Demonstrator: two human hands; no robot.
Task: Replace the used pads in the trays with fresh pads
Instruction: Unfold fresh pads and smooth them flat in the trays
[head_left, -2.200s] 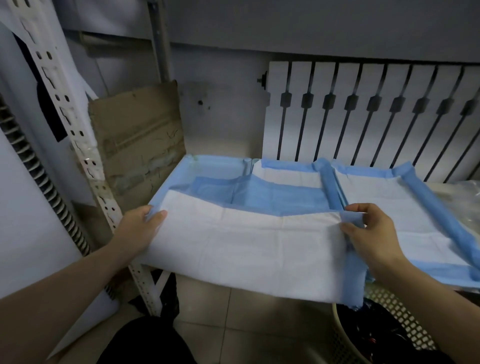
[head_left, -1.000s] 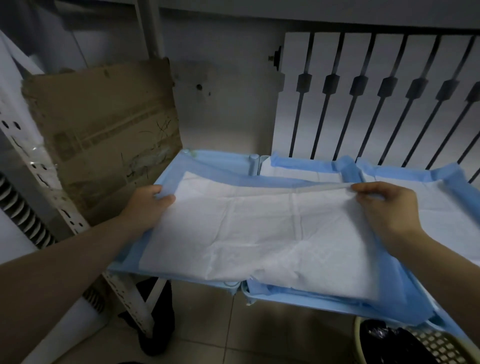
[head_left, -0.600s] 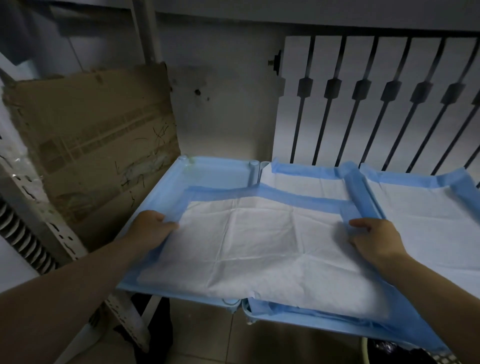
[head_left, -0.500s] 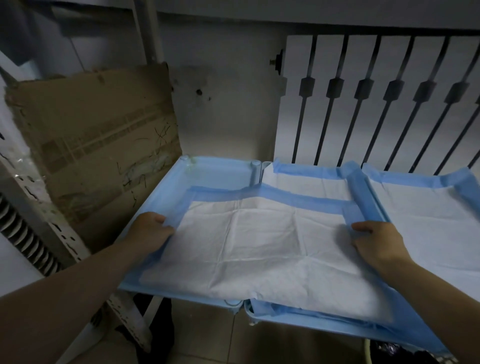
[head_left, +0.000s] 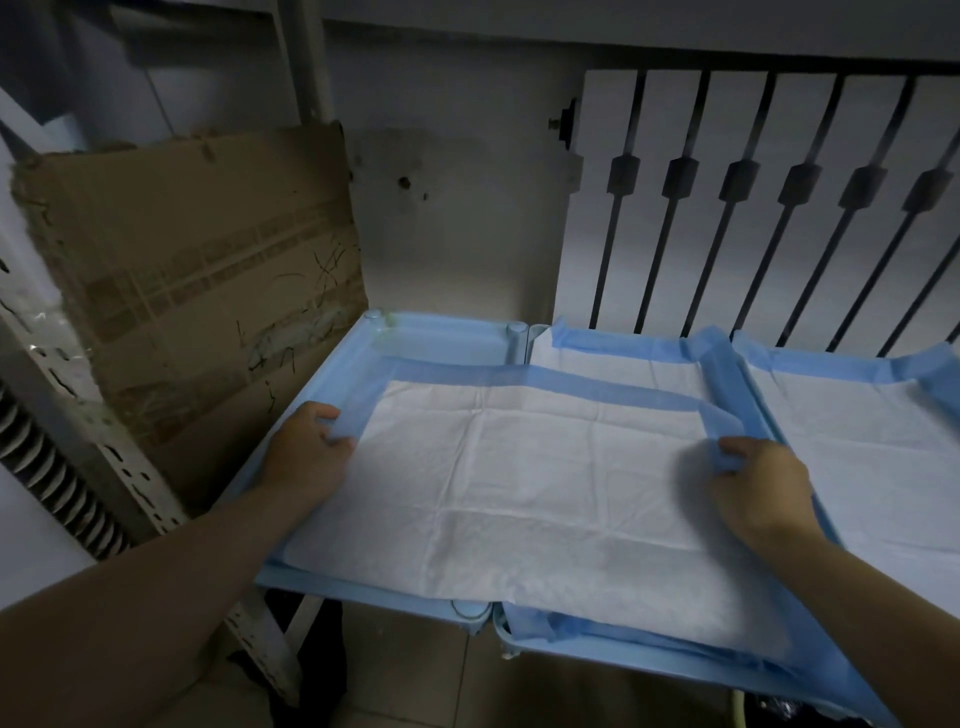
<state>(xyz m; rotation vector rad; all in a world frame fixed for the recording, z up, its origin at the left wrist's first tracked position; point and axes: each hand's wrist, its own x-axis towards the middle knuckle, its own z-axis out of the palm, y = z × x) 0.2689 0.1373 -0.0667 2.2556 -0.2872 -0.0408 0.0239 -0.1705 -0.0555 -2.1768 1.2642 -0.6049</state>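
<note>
The pad (head_left: 519, 493) in front of you is white in the middle, creased in a faint grid, with a blue border. The tray (head_left: 441, 338) under it is pale blue. To your left, brown cardboard (head_left: 197, 270) shows dark scribbles and a band of paler blocks. Behind, a white panel (head_left: 638, 244) has dark slanting slots.

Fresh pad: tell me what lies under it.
The left blue tray, bare at its far end, and the neighbouring pad at right. The fresh pad covers the rest.
</note>
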